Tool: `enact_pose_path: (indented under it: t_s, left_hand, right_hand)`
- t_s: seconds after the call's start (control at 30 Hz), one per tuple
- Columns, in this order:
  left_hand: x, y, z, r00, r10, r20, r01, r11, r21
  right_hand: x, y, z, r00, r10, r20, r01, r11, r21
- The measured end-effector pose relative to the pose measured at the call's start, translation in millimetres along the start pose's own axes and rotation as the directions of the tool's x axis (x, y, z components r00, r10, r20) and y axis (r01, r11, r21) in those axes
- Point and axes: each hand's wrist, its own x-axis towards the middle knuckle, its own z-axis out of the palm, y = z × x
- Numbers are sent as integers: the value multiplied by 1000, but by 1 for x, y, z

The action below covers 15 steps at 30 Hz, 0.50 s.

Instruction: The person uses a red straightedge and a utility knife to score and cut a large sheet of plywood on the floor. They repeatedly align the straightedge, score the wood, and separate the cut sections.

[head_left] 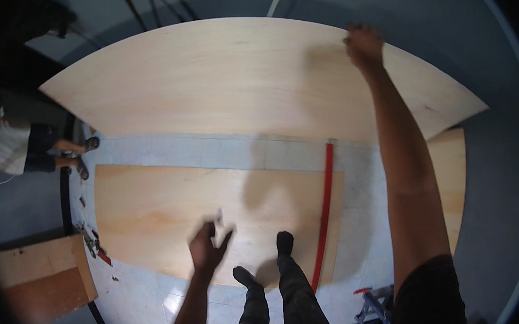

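Observation:
A large pale plywood sheet (217,79) stands on its long edge, leaning by the wall. My right hand (364,43) reaches far up and grips its top edge, fingers bent over it. A second plywood sheet (164,215) lies flat on the floor, and my feet are on it. Above this flat sheet hangs my left hand (206,248), smeared by motion. By its fingertips shows a small whitish blur; whether the hand holds it I cannot tell. A long red straight bar (324,210) lies across the flat sheet, right of my feet.
At left a person in shorts (35,147) stands by the floor's edge. Several tools (95,245) lie beside the flat sheet's left end. A brown wooden panel (49,273) is at lower left. Another board (453,177) leans at right; a blue folding stand (376,311) is at lower right.

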Motion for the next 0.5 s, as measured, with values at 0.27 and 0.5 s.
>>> enact_pose_path:
  t_s: [0.27, 0.5]
  left_hand:
    - [324, 219, -12, 645, 744, -174, -729, 667, 151]
    - [391, 208, 79, 486, 869, 91, -846, 442, 298]
  right_hand:
    - [-92, 25, -9, 964, -11, -264, 57, 984, 167]
    - [-302, 41, 57, 845, 387, -369, -19, 711, 703]
